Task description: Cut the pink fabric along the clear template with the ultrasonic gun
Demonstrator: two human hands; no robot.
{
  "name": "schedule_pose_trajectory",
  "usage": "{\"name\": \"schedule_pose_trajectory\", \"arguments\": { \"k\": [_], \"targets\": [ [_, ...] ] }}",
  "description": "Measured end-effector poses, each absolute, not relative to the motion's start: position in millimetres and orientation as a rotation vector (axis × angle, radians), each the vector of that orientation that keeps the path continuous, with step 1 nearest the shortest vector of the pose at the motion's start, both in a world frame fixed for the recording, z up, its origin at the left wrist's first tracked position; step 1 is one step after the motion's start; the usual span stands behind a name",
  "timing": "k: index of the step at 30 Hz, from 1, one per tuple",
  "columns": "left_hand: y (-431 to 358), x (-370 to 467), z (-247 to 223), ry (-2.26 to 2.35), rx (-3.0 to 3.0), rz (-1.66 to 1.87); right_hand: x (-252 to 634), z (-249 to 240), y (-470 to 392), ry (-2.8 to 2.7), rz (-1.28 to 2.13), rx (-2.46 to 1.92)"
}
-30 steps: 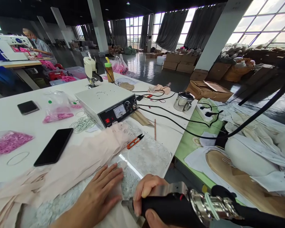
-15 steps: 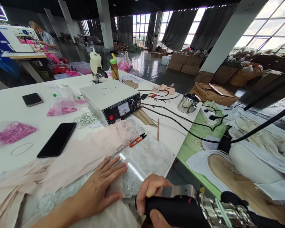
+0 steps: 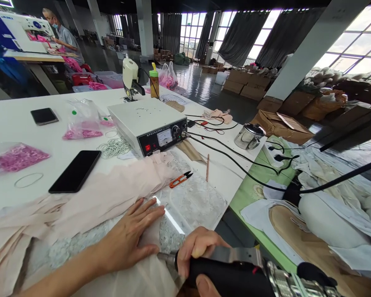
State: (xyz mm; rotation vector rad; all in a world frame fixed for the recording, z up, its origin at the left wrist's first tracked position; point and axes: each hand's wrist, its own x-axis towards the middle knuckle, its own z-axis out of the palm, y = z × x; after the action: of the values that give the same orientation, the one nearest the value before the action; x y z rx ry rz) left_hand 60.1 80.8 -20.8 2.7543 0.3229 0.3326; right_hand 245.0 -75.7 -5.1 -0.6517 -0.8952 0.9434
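Note:
My left hand (image 3: 131, 233) lies flat with fingers stretched out, pressing down pale sheer fabric (image 3: 142, 274) on a glossy marble-patterned sheet (image 3: 198, 202). My right hand (image 3: 198, 251) is wrapped round the black handle of a handheld ultrasonic tool (image 3: 235, 272). The tool's narrow metal tip points left and sits close by my left thumb, over the fabric; whether it touches the cloth I cannot tell. Beyond my left hand spreads a length of light pink fabric (image 3: 120, 177). Orange thread snips (image 3: 181, 180) rest on the sheet ahead of my hands.
A white control box (image 3: 142, 123) with a dial stands behind the fabric, its black cables running right. To the left are a phone (image 3: 76, 171), rubber bands (image 3: 113, 147) and bags of pink pieces (image 3: 17, 158). A steel cup (image 3: 250, 136) stands near the right edge.
The camera view has shifted slightly. The tool's rear end sits a little lower and further right, while its tip has stayed beside my left thumb. My left hand remains flat on the fabric.

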Motion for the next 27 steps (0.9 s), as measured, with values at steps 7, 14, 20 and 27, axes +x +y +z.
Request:
{"name": "schedule_pose_trajectory", "arguments": {
  "k": [7,14,20,27],
  "targets": [
    [71,62,-15,0.382,2.733,0.352,237,6,-82,-0.819,0.919,-0.693],
    [68,62,-28,0.412,2.734,0.398,240,-1,-74,-0.951,0.892,-0.615],
    [68,61,-33,0.415,2.757,0.398,243,-10,-72,-1.004,0.853,-0.611],
    [67,61,-28,0.419,2.746,0.326,244,8,-84,-0.881,0.935,-0.719]
  ]
}}
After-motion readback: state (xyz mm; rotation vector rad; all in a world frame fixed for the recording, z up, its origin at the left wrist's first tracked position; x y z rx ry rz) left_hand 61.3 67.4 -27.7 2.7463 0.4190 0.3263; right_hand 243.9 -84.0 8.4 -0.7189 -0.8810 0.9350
